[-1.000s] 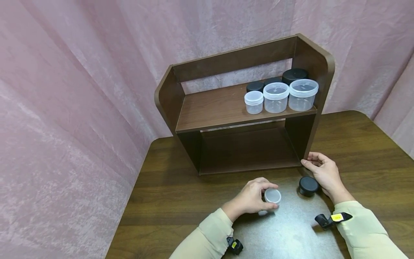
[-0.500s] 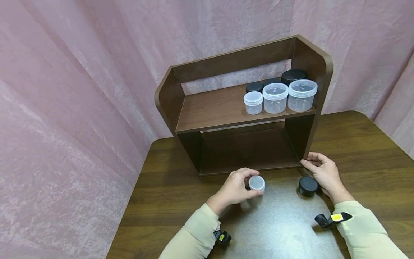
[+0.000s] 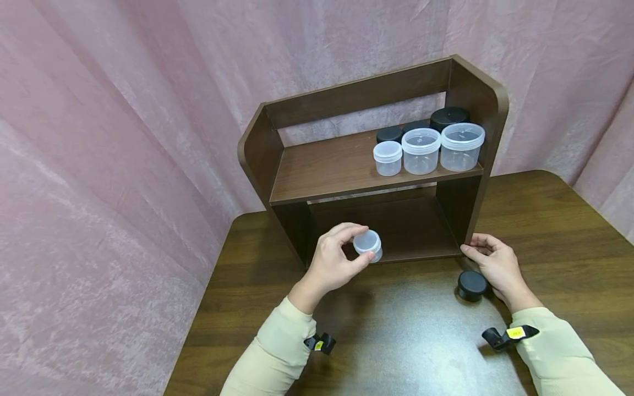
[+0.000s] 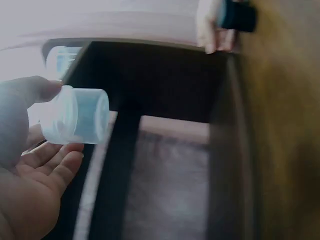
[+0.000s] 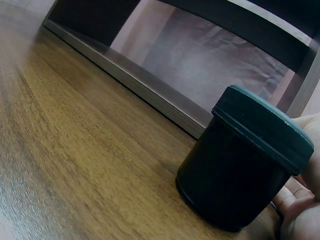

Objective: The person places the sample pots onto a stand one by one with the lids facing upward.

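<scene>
My left hand (image 3: 332, 258) pinches a small clear plastic jar (image 3: 369, 246) with a whitish lid between thumb and fingers. It holds the jar raised and slightly tilted before the lower compartment of the brown wooden shelf (image 3: 322, 190). In the left wrist view the clear jar (image 4: 85, 116) lies sideways across the picture. My right hand (image 3: 497, 267) rests at the shelf's lower right front corner, its thumb touching the front edge. Close by that hand, a small black lidded jar (image 3: 471, 285) stands upright on the table; the right wrist view shows this black jar (image 5: 235, 160) large.
On the upper shelf's right side stand clear lidded jars (image 3: 421, 152) in front, with black-lidded jars (image 3: 449, 116) behind them. The shelf sits on a brown wooden table (image 3: 267, 308). A pink curtain (image 3: 124, 165) hangs behind.
My left hand has lifted the clear jar off the table and carried it left and toward the shelf's lower compartment. The right hand and the black jar have stayed in place.
</scene>
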`<state>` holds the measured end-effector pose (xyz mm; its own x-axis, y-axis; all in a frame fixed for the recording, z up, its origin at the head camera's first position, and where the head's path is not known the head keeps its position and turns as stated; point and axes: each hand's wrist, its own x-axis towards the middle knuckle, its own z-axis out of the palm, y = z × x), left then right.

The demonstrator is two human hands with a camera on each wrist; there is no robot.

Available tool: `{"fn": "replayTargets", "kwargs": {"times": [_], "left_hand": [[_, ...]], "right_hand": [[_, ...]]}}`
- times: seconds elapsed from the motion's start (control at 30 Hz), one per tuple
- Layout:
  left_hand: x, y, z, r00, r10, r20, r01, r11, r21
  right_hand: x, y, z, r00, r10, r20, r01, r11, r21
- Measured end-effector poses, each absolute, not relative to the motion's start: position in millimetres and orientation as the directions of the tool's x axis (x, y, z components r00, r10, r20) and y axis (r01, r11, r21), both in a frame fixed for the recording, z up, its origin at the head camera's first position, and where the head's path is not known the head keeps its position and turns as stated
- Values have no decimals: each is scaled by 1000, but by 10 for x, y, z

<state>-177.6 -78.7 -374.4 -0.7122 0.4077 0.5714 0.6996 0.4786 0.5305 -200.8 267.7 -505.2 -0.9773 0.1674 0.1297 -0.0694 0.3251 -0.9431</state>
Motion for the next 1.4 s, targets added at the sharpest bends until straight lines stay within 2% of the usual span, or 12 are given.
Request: {"fn": "replayTargets", "kwargs": {"times": [0.27,0.4,0.73,1.17,1.4], "left_hand": [[-1884,-939,-3228,-623,335,707,760,474,445],[-1948,-978,-2987,-612,313,726,771,442,459],[-2254,-957,-2567,-713,228,663,698,317,642],[-2666,-826,-2404,-844,184,504,524,482,702],[-2854,-683,-2408,-892,183,414,439,574,692]], "right_hand": [[-2007,2687,-5056,-977,171,127,-65,325,-943],[-2012,2685,-5061,-976,173,132,-71,324,-943],[-2009,2685,-5063,-976,173,130,-70,317,-946],[-2025,2685,-5074,-975,178,130,-66,325,-943],[-2024,2676,-5066,-975,179,134,-69,331,-941]]}}
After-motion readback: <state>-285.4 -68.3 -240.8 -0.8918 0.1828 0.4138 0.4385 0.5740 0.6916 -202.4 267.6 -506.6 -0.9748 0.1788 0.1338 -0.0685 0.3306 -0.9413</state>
